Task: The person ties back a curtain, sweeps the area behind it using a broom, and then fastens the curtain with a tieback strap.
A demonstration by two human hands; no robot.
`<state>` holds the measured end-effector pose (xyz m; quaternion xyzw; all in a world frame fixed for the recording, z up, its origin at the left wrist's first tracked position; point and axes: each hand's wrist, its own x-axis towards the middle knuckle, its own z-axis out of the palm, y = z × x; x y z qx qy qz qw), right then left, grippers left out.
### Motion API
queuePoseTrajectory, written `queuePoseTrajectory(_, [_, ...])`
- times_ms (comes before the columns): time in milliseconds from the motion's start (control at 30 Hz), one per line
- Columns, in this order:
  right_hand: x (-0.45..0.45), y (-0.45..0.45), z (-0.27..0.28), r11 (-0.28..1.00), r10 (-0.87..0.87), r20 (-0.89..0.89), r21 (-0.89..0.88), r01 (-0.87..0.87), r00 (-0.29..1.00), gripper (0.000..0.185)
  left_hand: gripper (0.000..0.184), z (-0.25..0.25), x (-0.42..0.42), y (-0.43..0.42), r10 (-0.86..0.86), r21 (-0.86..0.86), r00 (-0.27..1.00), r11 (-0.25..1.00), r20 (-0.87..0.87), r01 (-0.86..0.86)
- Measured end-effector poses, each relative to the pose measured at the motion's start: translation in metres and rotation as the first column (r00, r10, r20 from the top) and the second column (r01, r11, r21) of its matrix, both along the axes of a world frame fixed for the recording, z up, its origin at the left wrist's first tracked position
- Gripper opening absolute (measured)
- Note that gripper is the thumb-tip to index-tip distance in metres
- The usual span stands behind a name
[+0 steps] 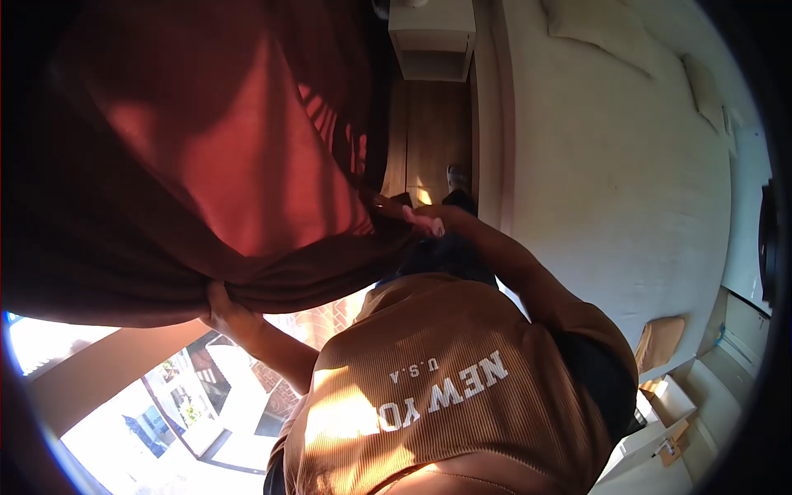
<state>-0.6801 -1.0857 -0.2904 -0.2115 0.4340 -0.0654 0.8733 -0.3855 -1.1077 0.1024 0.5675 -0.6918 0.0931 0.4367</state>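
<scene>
A large dark red curtain (239, 157) hangs across the left half of the head view, with sunlight on its middle. My left hand (219, 305) grips its gathered lower edge, fingers wrapped round the cloth. My right hand (433, 216) is closed on the curtain's right edge, near my body. A small pink shape (422, 221) shows at its fingers; what it is I cannot make out. The cloth is bunched between my hands.
A bright window (186, 404) lies at the lower left. Along the right stands a bed (610, 173) with pillows (590, 29). A white nightstand (433, 41) stands on the wooden floor (429, 124) at the top. White drawers (652, 429) are at the lower right.
</scene>
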Motion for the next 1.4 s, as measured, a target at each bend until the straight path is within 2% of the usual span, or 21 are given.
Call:
queuePoseTrajectory(67, [-0.044, -0.025, 0.023, 0.866, -0.413, 0.329, 0.429, 0.255, 0.849, 0.041, 0.034, -0.001, -0.013, -0.004, 0.033, 0.075, 0.766, 0.997, -0.641, 0.019])
queuePoseTrajectory(100, [-0.059, -0.039, 0.048, 0.822, -0.525, 0.255, 0.401, 0.405, 0.812, 0.042, 0.035, -0.001, -0.014, -0.003, 0.033, 0.08, 0.707, 0.996, -0.706, 0.034])
queuePoseTrajectory(133, [-0.071, -0.052, 0.085, 0.757, -0.632, 0.191, 0.358, 0.546, 0.751, 0.043, 0.035, -0.003, -0.013, -0.001, 0.029, 0.083, 0.643, 0.995, -0.765, 0.053])
queuePoseTrajectory(200, [-0.082, -0.072, 0.204, 0.738, -0.674, -0.089, -0.135, 0.661, 0.734, 0.046, 0.037, -0.003, -0.011, 0.003, -0.021, 0.082, 0.493, 0.979, -0.87, 0.186])
queuePoseTrajectory(267, [-0.096, -0.092, 0.272, 0.647, -0.753, -0.107, -0.306, 0.699, 0.65, 0.046, 0.038, -0.003, -0.009, 0.009, -0.084, 0.051, 0.312, 0.915, -0.946, 0.401])
queuePoseTrajectory(433, [-0.091, -0.128, 0.374, 0.315, -0.695, 0.325, -0.664, 0.678, 0.641, 0.044, 0.047, -0.003, -0.018, 0.002, -0.035, 0.108, 0.295, 0.885, -0.955, 0.453])
queuePoseTrajectory(533, [-0.071, -0.171, 0.331, 0.105, -0.681, 0.356, -0.818, 0.566, 0.64, 0.04, 0.046, -0.032, -0.014, -0.022, -0.013, 0.256, 0.6, 0.897, -0.8, 0.36])
queuePoseTrajectory(600, [-0.058, -0.192, 0.246, 0.138, -0.732, 0.085, -0.953, 0.269, 0.676, 0.037, 0.046, -0.036, -0.022, -0.038, 0.053, 0.409, 0.755, 0.864, -0.653, 0.294])
queuePoseTrajectory(633, [-0.056, -0.192, 0.205, 0.325, -0.639, -0.075, -0.928, 0.181, 0.765, 0.038, 0.047, -0.026, -0.036, -0.046, 0.1, 0.504, 0.782, 0.812, -0.615, 0.293])
queuePoseTrajectory(667, [-0.056, -0.184, 0.168, 0.301, -0.631, -0.288, -0.947, -0.115, 0.72, 0.041, 0.049, -0.02, -0.047, -0.054, 0.142, 0.596, 0.81, 0.75, -0.569, 0.288])
queuePoseTrajectory(700, [-0.06, -0.173, 0.095, 0.55, -0.388, -0.532, -0.789, -0.275, 0.752, 0.051, 0.053, -0.037, -0.038, -0.065, 0.201, 0.688, 0.809, 0.658, -0.553, 0.307])
queuePoseTrajectory(733, [-0.065, -0.134, 0.072, 0.539, -0.417, -0.598, -0.769, -0.344, 0.684, 0.059, 0.053, -0.047, -0.035, -0.071, 0.205, 0.695, 0.8, 0.641, -0.563, 0.325])
queuePoseTrajectory(767, [-0.083, -0.107, 0.056, 0.829, -0.09, -0.735, -0.43, -0.359, 0.672, 0.062, 0.052, -0.047, -0.042, -0.076, 0.169, 0.642, 0.783, 0.686, -0.598, 0.342])
queuePoseTrajectory(800, [-0.105, -0.082, 0.032, 0.941, -0.022, -0.727, -0.246, -0.231, 0.686, 0.065, 0.052, -0.04, -0.053, -0.079, 0.118, 0.564, 0.762, 0.746, -0.637, 0.355])
queuePoseTrajectory(833, [-0.136, -0.066, -0.046, 0.964, 0.17, -0.472, -0.101, -0.244, 0.865, 0.071, 0.051, -0.035, -0.063, -0.079, 0.078, 0.498, 0.746, 0.789, -0.661, 0.359])
queuePoseTrajectory(933, [-0.18, -0.036, 0.058, 0.894, 0.274, -0.669, -0.088, -0.439, 0.691, 0.066, 0.049, -0.02, -0.074, -0.084, 0.024, 0.396, 0.721, 0.848, -0.692, 0.352])
queuePoseTrajectory(1033, [-0.201, -0.04, 0.116, 0.981, -0.171, -0.559, -0.169, 0.091, 0.811, 0.059, 0.047, -0.019, -0.071, -0.08, 0.065, 0.373, 0.693, 0.876, -0.718, 0.305])
queuePoseTrajectory(1167, [-0.208, -0.107, 0.168, 0.788, -0.577, -0.271, -0.431, 0.439, 0.771, 0.042, 0.044, -0.019, -0.086, -0.113, 0.047, 0.292, 0.708, 0.929, -0.704, 0.228])
queuePoseTrajectory(1267, [-0.18, -0.135, 0.197, 0.742, -0.548, -0.251, -0.586, 0.325, 0.798, 0.03, 0.043, -0.022, -0.098, -0.149, 0.011, 0.254, 0.778, 0.948, -0.628, 0.191])
queuePoseTrajectory(1367, [-0.171, -0.126, 0.169, 0.761, -0.206, -0.325, -0.647, -0.057, 0.923, 0.026, 0.046, -0.031, -0.113, -0.194, -0.027, 0.271, 0.813, 0.936, -0.581, 0.224])
queuePoseTrajectory(1400, [-0.168, -0.12, 0.176, 0.736, -0.039, -0.519, -0.593, -0.327, 0.854, 0.026, 0.048, -0.042, -0.114, -0.215, -0.019, 0.312, 0.829, 0.922, -0.558, 0.231])
